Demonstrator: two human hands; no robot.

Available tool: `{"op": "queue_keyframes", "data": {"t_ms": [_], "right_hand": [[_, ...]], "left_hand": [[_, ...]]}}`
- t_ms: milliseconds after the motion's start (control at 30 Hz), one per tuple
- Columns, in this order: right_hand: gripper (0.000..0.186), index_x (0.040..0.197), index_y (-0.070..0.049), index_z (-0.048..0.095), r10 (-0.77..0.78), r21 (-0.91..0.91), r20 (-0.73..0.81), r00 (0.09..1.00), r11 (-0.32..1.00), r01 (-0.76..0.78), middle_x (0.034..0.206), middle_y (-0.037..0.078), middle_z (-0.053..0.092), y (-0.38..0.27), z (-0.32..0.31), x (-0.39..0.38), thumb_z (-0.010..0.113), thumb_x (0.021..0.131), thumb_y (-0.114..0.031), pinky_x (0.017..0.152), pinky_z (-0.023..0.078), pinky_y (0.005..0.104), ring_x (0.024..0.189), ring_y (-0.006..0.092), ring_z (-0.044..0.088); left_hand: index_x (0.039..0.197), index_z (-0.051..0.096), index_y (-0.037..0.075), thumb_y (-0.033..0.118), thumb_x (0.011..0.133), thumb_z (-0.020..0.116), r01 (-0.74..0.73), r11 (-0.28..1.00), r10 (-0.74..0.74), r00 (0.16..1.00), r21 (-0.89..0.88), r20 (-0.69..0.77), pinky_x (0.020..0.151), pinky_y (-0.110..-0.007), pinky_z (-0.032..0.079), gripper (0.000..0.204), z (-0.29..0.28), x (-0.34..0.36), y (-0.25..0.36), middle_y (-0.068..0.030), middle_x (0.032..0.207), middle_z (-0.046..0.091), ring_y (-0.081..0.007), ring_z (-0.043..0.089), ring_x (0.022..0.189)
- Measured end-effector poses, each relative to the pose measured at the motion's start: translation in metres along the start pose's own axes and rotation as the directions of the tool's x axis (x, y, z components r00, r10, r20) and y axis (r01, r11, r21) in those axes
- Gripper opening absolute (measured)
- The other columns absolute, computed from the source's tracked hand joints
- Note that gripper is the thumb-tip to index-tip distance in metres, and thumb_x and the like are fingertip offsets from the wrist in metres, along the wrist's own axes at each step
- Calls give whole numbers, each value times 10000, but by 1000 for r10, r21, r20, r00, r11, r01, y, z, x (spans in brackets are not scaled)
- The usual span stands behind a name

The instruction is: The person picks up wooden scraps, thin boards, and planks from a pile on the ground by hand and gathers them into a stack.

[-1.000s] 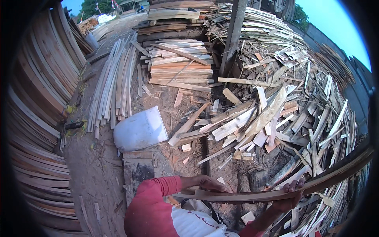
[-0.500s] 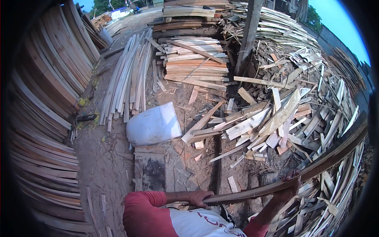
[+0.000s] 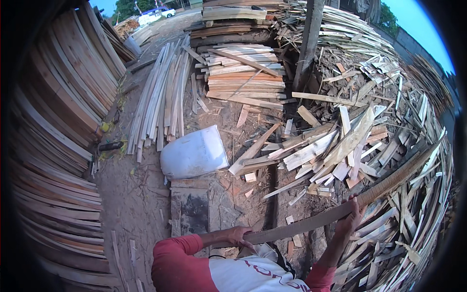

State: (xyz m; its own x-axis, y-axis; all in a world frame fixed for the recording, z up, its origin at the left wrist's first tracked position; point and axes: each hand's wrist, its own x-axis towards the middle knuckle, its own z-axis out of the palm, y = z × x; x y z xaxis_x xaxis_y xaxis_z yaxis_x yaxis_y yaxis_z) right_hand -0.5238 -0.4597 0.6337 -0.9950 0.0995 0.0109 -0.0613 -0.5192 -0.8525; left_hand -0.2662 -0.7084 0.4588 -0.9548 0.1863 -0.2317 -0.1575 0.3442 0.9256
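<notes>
My left hand (image 3: 243, 236) is closed on the near end of a long, narrow, rough grey-brown plank (image 3: 306, 225), low in the middle of the view, beside my body. My right hand (image 3: 349, 218) grips the same plank farther along, with fingers over its upper edge. The plank slants up to the right across a pile of wood scraps (image 3: 350, 136). My red sleeves and white shirt front fill the lower middle; part of my left fingers is hard to make out.
Boards (image 3: 68, 63) line the left side. Slats (image 3: 160, 92) lie on dirt beside stacked wood (image 3: 243, 73). A white sack (image 3: 192, 151) rests near a dark slab (image 3: 189, 209). A post (image 3: 306, 48) stands behind. A white vehicle (image 3: 165, 12) is far back.
The plank's far end has risen and its broad face now shows more. My right hand has shifted left and up. The whole scene has moved rightward in view.
</notes>
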Motion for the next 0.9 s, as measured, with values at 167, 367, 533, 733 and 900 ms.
{"op": "queue_keyframes", "data": {"t_ms": [167, 367, 533, 733, 900], "right_hand": [[306, 1079, -53, 472, 226, -32, -34, 974, 973, -227, 894, 45, 569, 83, -73, -9, 615, 810, -31, 675, 487, 279, 781, 147, 577], [328, 1079, -89, 490, 487, -40, -104, 867, 869, -493, 894, 18, 577, 121, -65, -70, 658, 797, -85, 641, 497, 300, 790, 142, 583], [310, 1074, -84, 521, 476, -70, -30, 879, 876, -477, 899, -3, 576, 109, -38, -63, 669, 805, -132, 630, 497, 294, 773, 114, 566], [420, 1144, -34, 500, 99, -226, 206, 974, 973, -51, 873, 24, 566, 33, -7, 43, 685, 810, -211, 659, 458, 270, 757, 108, 539], [769, 1377, 54, 232, -94, -542, 39, 995, 834, 101, 1101, 155, 572, -23, -43, 117, 642, 856, -337, 764, 443, 289, 933, 185, 552]], "left_hand": [[1025, 590, 23, 516, 726, 703, 275, 959, -240, 914, -65, 328, 766, -333, 460, 588, -12, -48, -73, -91, 906, 627, -186, 588, 861], [1124, 569, 26, 454, 749, 709, 483, 854, -509, 704, 192, 495, 822, -309, 437, 586, -26, -91, -118, -73, 1001, 625, -148, 548, 933], [1051, 598, 22, 358, 741, 742, 497, 868, -469, 819, 0, 329, 724, -300, 483, 480, -21, -86, -136, -61, 862, 659, -136, 613, 783], [1075, 599, 12, 270, 761, 744, 322, 929, -263, 922, -184, 285, 737, -283, 490, 432, -6, 45, -76, -43, 902, 649, -115, 598, 805], [1045, 602, 32, 317, 799, 715, 27, 955, 32, 981, -296, 192, 667, -259, 485, 393, 11, 254, 78, -16, 849, 639, -95, 581, 724]]}}
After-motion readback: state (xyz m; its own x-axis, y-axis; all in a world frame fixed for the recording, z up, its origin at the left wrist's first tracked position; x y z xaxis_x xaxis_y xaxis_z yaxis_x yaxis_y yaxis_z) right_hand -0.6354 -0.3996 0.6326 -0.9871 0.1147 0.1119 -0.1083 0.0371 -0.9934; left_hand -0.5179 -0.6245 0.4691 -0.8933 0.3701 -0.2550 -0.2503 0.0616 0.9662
